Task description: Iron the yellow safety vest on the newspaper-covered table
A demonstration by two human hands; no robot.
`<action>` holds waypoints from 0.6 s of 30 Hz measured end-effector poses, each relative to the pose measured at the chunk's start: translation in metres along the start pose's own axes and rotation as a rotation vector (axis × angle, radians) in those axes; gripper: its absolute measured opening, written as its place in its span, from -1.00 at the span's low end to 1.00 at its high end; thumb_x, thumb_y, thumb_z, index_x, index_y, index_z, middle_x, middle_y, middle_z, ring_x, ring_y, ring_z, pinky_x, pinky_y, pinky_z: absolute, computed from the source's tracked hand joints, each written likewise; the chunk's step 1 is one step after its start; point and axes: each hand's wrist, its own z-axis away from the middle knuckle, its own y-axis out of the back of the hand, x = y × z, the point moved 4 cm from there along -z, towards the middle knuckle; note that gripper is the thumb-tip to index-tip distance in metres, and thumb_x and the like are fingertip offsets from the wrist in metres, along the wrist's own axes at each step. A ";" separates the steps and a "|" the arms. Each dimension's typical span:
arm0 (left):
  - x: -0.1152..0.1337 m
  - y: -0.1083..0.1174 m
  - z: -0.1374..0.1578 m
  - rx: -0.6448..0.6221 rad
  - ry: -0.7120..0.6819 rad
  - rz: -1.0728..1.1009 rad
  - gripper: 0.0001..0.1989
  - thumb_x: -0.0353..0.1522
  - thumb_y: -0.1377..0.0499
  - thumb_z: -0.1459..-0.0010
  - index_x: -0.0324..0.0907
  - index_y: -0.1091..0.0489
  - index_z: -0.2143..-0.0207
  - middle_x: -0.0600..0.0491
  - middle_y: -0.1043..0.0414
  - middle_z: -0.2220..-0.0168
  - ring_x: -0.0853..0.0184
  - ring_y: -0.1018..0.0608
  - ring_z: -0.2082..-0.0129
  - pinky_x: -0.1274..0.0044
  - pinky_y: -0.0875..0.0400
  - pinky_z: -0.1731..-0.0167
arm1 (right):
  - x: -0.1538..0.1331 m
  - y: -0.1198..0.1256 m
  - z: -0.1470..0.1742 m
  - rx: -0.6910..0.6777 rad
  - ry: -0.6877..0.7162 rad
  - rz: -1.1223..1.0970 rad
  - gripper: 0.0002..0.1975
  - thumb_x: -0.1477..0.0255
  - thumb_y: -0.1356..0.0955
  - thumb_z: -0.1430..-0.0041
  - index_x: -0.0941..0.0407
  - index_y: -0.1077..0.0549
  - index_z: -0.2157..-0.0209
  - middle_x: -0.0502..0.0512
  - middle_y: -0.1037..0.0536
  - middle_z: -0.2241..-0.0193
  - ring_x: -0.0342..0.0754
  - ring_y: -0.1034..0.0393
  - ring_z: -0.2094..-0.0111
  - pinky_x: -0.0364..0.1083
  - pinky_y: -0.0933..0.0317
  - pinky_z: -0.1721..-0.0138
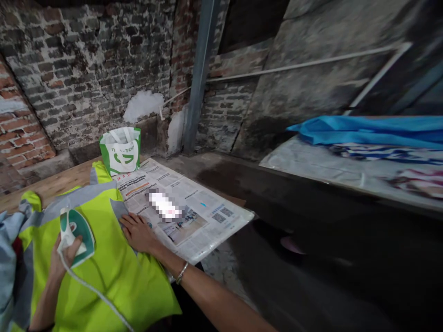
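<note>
The left forearm [46, 297] comes in from the near left and rises steeply toward the far side, leaning slightly right. Its left hand [65, 253] is closed in a grip, with the thumb [76, 245] on the right side pointing away from the body; the other fingers are mostly hidden. The right forearm [211, 290], bare and seen at greater length, slants from the near middle toward the far left. The right hand [141, 233] lies palm down, its back facing up, the fingers reaching left and slightly apart. The two hands are apart, the right one a little farther off than the left.
</note>
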 end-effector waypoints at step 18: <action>-0.013 0.013 0.141 -0.147 -0.104 -0.095 -0.44 -0.27 -0.34 0.11 -0.07 -0.57 -0.03 -0.05 -0.59 0.00 0.07 -0.63 0.07 0.35 -0.58 0.07 | 0.017 -0.028 0.010 0.010 0.052 0.042 -0.45 0.34 -0.09 -0.47 0.11 -0.40 -0.34 0.16 -0.38 -0.36 0.19 -0.12 -0.39 0.22 0.01 -0.32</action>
